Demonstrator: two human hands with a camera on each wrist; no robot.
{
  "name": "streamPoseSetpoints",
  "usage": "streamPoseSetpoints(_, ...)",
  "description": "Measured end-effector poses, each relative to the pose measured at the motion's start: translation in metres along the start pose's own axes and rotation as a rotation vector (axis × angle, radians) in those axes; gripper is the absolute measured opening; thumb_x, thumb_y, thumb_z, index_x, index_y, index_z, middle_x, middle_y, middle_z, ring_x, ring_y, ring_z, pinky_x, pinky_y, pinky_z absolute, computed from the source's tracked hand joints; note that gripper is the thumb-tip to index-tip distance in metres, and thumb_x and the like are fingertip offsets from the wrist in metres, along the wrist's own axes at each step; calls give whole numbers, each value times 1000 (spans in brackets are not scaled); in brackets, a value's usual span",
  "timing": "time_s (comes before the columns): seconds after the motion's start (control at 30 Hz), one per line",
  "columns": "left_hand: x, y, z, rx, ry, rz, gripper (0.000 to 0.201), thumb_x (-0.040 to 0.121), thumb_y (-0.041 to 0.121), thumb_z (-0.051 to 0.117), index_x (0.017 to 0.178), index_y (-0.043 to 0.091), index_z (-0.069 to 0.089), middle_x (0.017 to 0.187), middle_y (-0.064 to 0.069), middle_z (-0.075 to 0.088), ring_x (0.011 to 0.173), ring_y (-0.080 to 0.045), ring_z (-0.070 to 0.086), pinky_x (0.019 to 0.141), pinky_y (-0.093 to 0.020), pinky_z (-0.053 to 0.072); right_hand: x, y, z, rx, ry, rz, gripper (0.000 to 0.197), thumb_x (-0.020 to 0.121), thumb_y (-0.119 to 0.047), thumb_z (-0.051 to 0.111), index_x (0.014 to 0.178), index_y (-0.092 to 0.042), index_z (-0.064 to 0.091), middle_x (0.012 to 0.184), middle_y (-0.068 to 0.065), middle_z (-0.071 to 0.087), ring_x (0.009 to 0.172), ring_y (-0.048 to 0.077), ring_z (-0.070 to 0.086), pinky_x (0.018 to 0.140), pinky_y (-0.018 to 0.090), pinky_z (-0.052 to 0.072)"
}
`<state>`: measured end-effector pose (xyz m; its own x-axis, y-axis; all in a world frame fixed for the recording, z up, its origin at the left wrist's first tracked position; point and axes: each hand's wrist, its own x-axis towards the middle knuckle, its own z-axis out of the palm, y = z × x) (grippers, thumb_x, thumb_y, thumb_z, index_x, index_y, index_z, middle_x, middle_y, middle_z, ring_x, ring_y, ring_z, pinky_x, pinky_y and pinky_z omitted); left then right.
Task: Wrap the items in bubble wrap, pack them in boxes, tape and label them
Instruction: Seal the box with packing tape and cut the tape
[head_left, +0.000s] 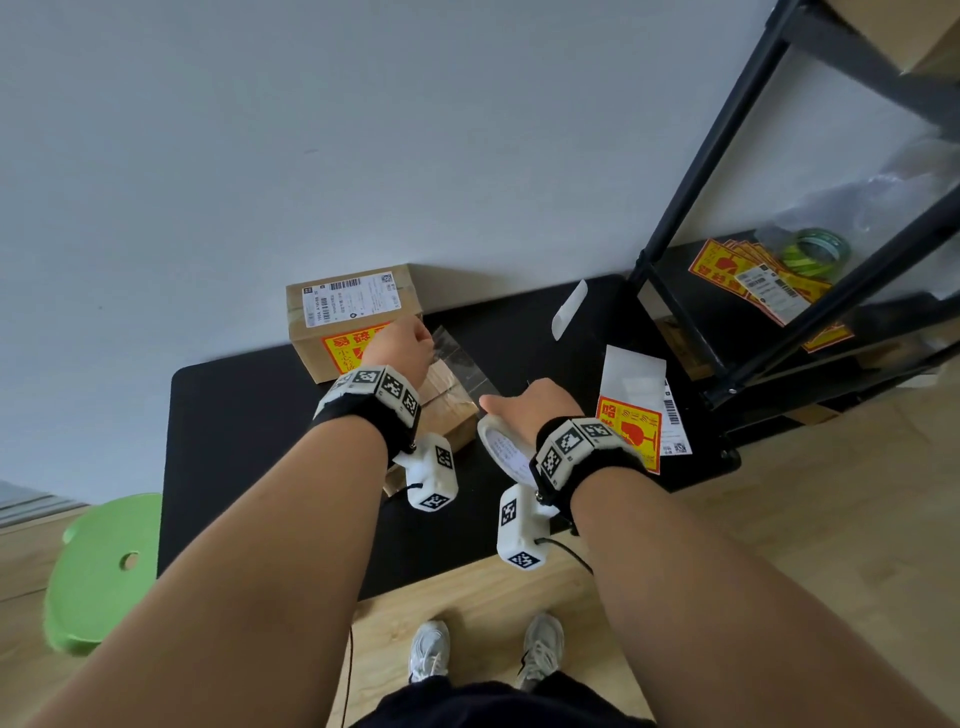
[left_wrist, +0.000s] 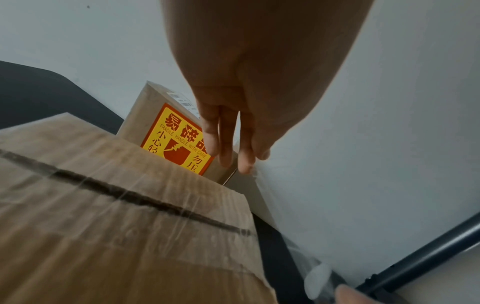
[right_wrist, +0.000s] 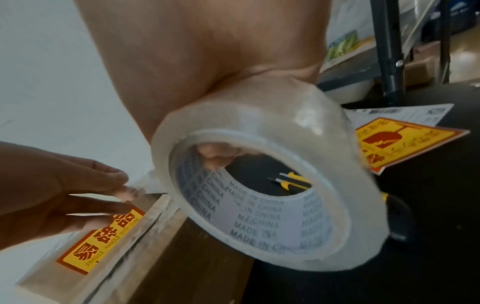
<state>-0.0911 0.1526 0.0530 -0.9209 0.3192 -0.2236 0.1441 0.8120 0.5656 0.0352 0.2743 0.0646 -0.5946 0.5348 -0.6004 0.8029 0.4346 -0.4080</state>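
Two cardboard boxes stand on the black table (head_left: 249, 415). The far box (head_left: 348, 312) carries a shipping label and a red-and-yellow fragile sticker (left_wrist: 179, 139). Below my left wrist is the near box (head_left: 449, 408), its top seam (left_wrist: 130, 195) running under clear tape. My left hand (head_left: 423, 348) pinches the free end of a clear tape strip (head_left: 460, 361) above the near box's far edge. The strip runs back to the clear tape roll (right_wrist: 259, 185), which my right hand (head_left: 524, 408) grips with a finger (right_wrist: 215, 157) inside the core, just right of the near box.
A fragile sticker (head_left: 628, 431) and label sheets (head_left: 636, 374) lie right of the roll. A yellow utility knife (right_wrist: 293, 181) lies on the table. A black shelf (head_left: 779, 249) at right holds stickers and green tape rolls (head_left: 815, 252). A green stool (head_left: 104, 566) stands at left.
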Motion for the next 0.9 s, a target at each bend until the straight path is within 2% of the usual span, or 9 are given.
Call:
streamPoseSetpoints(0.13,14,-3,0,40,-61,-30,18,98,14,49,106,7,64,105,-11,66,98,-26,61,83,-36,49,7,-7,10,0,-7,38,43,87,-53,58,95,-13,49,78,4,56,71,19,58,80,35,54)
streamPoseSetpoints(0.27,23,-6,4,119,-103,-21,21,98,13,50,112,4,62,111,-13,65,103,-28,61,87,-36,50,13,-9,17,-29,10,42,45,87,-53,58,72,-13,44,77,4,58,69,19,59,75,33,53)
streamPoseSetpoints(0.4,30,-9,8,108,-133,-31,20,99,16,51,112,6,61,110,-11,64,101,-24,60,80,-32,46,19,-9,23,-36,10,68,46,86,-56,59,71,-14,45,77,4,60,70,20,61,72,33,53)
streamPoseSetpoints(0.53,33,-13,13,109,-157,-32,19,98,17,51,111,7,61,107,-9,63,98,-24,58,79,-32,44,23,-7,26,-34,4,84,50,87,-58,59,74,-14,40,72,2,55,64,18,56,66,31,50)
streamPoseSetpoints(0.63,34,-19,20,91,-155,-25,15,98,18,54,107,10,62,103,-6,62,88,-18,54,76,-30,42,26,-4,29,-17,-5,109,53,86,-60,59,71,-13,38,73,3,57,66,19,60,73,33,55)
streamPoseSetpoints(0.7,36,-22,22,71,-162,-27,11,97,19,56,101,13,63,105,-6,65,86,-16,54,73,-28,41,28,-4,29,-9,-13,125,55,86,-61,59,74,-11,39,73,4,58,65,19,60,71,32,55)
streamPoseSetpoints(0.77,39,-22,20,72,-201,-30,13,97,19,56,101,13,67,111,-7,66,92,-19,58,76,-28,42,30,-5,29,-8,-20,142,53,86,-61,60,85,-12,40,73,4,55,63,19,58,68,31,53)
streamPoseSetpoints(0.83,40,-20,15,90,-266,-50,20,98,20,56,108,12,70,118,-8,66,107,-23,60,85,-29,46,32,-6,28,-1,-30,160,51,84,-61,61,93,-15,41,73,4,54,63,19,57,67,31,52)
streamPoseSetpoints(0.9,41,-21,12,102,-315,-100,26,99,23,54,118,13,68,123,-8,64,114,-25,59,93,-30,48,33,-6,28,-2,-36,172,52,83,-62,61,98,-15,44,75,4,55,64,19,58,66,31,51)
